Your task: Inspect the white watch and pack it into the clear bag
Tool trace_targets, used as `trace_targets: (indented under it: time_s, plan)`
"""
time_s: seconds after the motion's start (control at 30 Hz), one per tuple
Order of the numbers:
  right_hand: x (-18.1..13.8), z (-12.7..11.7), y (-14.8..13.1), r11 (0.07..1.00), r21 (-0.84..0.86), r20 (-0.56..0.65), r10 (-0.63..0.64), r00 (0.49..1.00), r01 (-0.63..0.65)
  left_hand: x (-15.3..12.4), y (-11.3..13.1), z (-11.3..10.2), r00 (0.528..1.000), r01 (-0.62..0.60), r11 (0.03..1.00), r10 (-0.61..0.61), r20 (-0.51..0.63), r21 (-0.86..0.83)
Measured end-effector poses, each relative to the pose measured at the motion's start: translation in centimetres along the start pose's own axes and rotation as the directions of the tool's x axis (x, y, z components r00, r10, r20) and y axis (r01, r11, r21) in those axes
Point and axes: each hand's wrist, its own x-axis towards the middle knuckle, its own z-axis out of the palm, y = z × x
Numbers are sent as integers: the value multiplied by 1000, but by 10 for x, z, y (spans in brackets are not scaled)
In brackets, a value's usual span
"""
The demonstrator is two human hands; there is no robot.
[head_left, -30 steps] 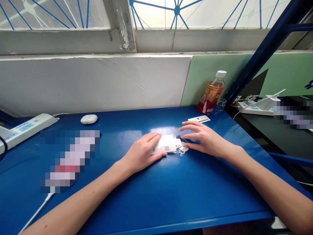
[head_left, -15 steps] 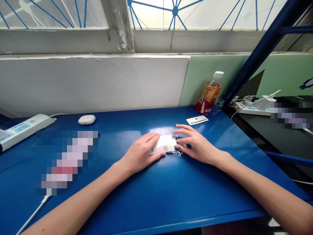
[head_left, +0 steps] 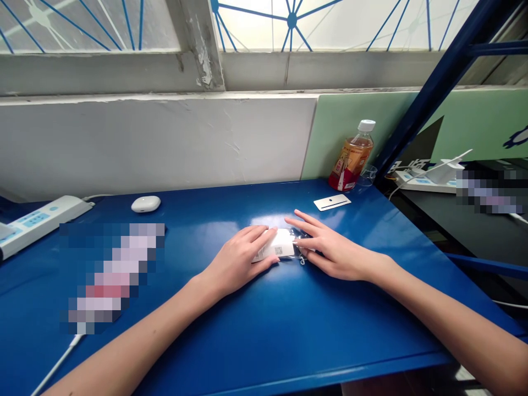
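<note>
Packet (head_left: pixel 279 245): white, flat, middle of table (head_left: pixel 289 330). Likely light, flimsy, slippery; take by an edge. Fingers of my left hand (head_left: pixel 237 261) lie together on it; right hand (head_left: pixel 330 250), fingers spread, touches its right end.

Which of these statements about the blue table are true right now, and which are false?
1. The left hand rests on the white packet. True.
2. The bottle lies on its side. False: it stands upright, cap on, at the table's far edge.
3. The white card lies between the bottle and the right hand. True.
4. The right hand holds the white oval case. False: the case lies apart, far to the left; the right hand's fingers are at the packet's right end.
</note>
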Motion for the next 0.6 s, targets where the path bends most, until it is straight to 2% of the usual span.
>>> trace_targets:
  time_s: [0.2,0.4,0.6]
  plan:
    - [-2,0,10,992,-121,-67,-52,996,44,1,0,0,1000,-10,999,9,20,32]
    - [-4,-1,9,999,-39,-35,2,999,-3,0,4,0,995,8,1000,-9,103,15]
    - [-2,-1,0,1000,14,24,-13,1000,13,3,6,-2,976,15,1000,-18,218,17]
